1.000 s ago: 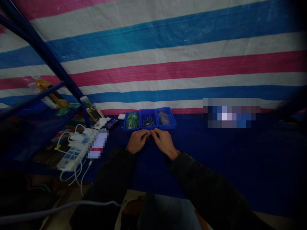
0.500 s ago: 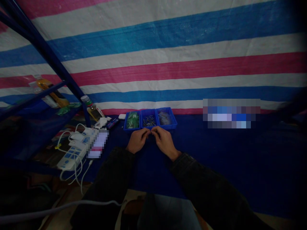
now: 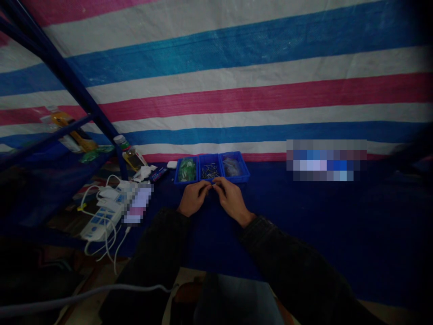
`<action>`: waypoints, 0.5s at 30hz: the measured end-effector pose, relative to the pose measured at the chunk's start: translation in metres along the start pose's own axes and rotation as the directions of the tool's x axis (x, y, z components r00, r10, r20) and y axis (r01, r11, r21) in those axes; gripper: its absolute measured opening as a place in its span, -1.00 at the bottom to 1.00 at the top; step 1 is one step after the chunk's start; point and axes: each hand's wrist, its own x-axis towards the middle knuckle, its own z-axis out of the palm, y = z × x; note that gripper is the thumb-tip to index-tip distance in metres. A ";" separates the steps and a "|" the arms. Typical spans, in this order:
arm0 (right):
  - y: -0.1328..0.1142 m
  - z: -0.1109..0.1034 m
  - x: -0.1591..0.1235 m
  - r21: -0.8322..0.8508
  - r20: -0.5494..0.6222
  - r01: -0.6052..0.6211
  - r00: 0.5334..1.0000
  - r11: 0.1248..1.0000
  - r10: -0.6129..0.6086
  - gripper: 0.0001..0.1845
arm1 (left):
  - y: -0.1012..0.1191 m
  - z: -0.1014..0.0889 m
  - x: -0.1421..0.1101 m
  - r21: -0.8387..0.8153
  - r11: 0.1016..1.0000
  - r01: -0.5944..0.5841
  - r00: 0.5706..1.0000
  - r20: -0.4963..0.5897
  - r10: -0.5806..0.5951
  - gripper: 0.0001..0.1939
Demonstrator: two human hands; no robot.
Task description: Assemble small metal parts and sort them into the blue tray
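Note:
My left hand (image 3: 193, 197) and my right hand (image 3: 232, 199) meet just in front of three blue bins, fingertips pinched close together. Between them is a tiny, shiny, thin metal piece (image 3: 214, 184), too small to name. Both hands' fingers are closed around it. The left bin (image 3: 185, 183) has green plastic packaging (image 3: 187, 169) in it. Several small metal pins or screws (image 3: 210, 170) lie in the middle bin (image 3: 209, 158). Clear plastic bags (image 3: 232, 167) fill part of the right bin (image 3: 246, 173).
To the left lie a power strip (image 3: 98, 223) with white cables and a phone (image 3: 138, 205) with a blurred screen. A bottle (image 3: 130, 155) and crumpled tissue (image 3: 145, 173) stand behind them. A blue metal frame (image 3: 74, 85) rises at the left. Striped sheeting (image 3: 237, 97) hangs at the back.
Both hands stay in nearly the same place. The small metal piece between the fingertips shows more brightly now, and the fingers have shifted very slightly.

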 end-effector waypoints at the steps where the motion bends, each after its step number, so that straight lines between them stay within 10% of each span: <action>1: 0.000 0.000 0.000 0.003 -0.004 0.013 1.000 1.000 -0.013 -0.77 | 0.000 0.000 0.000 -0.004 1.000 0.001 1.000 -0.006 -0.001 -0.74; 15: 0.000 -0.002 0.000 -0.073 0.023 -0.063 0.998 0.995 0.065 -0.75 | 0.004 -0.002 0.000 -0.012 1.000 0.004 1.000 0.012 -0.003 -0.77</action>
